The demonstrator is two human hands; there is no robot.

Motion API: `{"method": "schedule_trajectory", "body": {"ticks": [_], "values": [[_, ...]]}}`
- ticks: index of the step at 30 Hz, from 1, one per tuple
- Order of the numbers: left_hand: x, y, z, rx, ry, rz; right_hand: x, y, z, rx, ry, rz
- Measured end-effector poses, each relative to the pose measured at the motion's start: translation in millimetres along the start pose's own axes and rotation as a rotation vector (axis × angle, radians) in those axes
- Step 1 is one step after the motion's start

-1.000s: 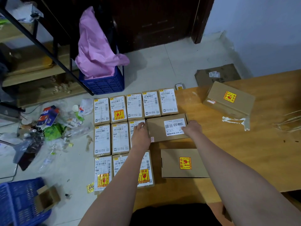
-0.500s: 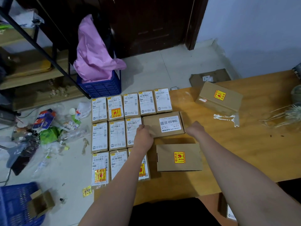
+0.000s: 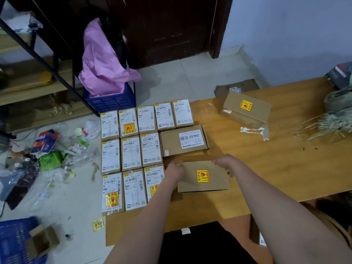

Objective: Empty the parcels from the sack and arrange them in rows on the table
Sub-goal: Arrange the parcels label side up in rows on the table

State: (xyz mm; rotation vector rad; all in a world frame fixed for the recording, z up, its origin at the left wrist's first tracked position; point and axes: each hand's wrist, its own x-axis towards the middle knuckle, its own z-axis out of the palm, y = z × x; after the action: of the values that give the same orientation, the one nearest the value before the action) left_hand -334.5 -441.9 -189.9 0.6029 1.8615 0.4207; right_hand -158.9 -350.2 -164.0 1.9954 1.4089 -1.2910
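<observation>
Several small labelled parcels point(image 3: 131, 153) lie in three rows on the left end of the wooden table point(image 3: 285, 168). A wider brown box with a white label point(image 3: 183, 142) sits at the right end of the middle row. Just below it lies a brown box with a yellow-red sticker point(image 3: 202, 177). My left hand point(image 3: 174, 171) grips its left end and my right hand point(image 3: 223, 162) grips its top right corner. Another stickered brown box point(image 3: 245, 109) rests alone farther right. The greenish woven sack point(image 3: 337, 111) lies at the table's right edge.
A blue crate with pink plastic point(image 3: 109, 100) stands on the floor behind the table. Litter point(image 3: 47, 149) is scattered on the floor to the left, with another blue crate point(image 3: 17, 241) at the bottom left. A torn strip of tape point(image 3: 255, 130) lies on the table.
Both hands left the white-labelled box in the middle row and came back toward me onto the stickered box below it. The camera view shifted right, showing the sack.
</observation>
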Motion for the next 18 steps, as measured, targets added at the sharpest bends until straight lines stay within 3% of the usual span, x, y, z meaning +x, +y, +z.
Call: {"method": "schedule_trajectory", "body": {"ticks": [9,18], "values": [[-7.2,-0.9,9.3,-0.085,-0.041,-0.089,9.4,19.1,7.4,0.201,-0.111,0.081],[-14.8,8.6,-0.4,-0.135,-0.012,-0.043,-14.3,21.4,-46.7,0.197,-0.193,0.06]]}}
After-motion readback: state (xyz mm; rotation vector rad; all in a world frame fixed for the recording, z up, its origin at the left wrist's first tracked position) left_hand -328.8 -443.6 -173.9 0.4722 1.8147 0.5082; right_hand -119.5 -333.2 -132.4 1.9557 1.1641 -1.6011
